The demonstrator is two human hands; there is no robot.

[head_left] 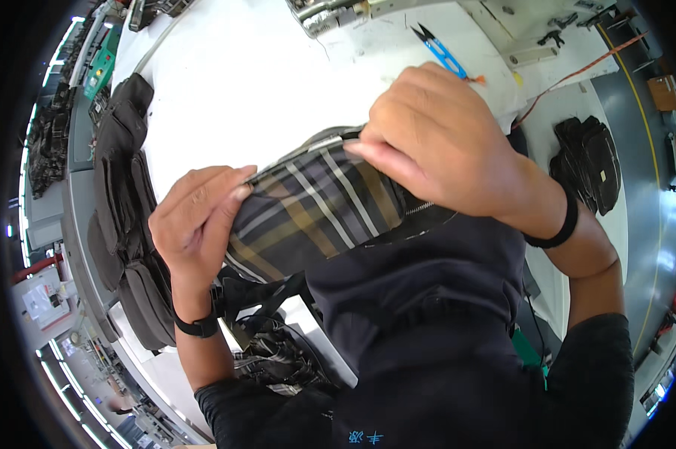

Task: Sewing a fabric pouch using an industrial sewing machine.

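My left hand (192, 217) pinches the upper left edge of a plaid fabric piece (312, 213) in grey, olive and white stripes. My right hand (435, 142) grips the same edge farther right, its fingers closed on it. A narrow seam or trim runs along that top edge between both hands. Part of a dark section with a zipper (420, 207) shows below my right hand, against my dark-clothed lap. Blue thread snips (442, 52) lie on the white table (263, 75) beyond my right hand.
Dark bags pile along the table's left (132, 254); more lie on a white surface (585, 165) at right. A metal machine part (330, 15) stands at the top. Plaid pieces (278, 352) hang low left. A grey aisle (644, 150) runs along the far right.
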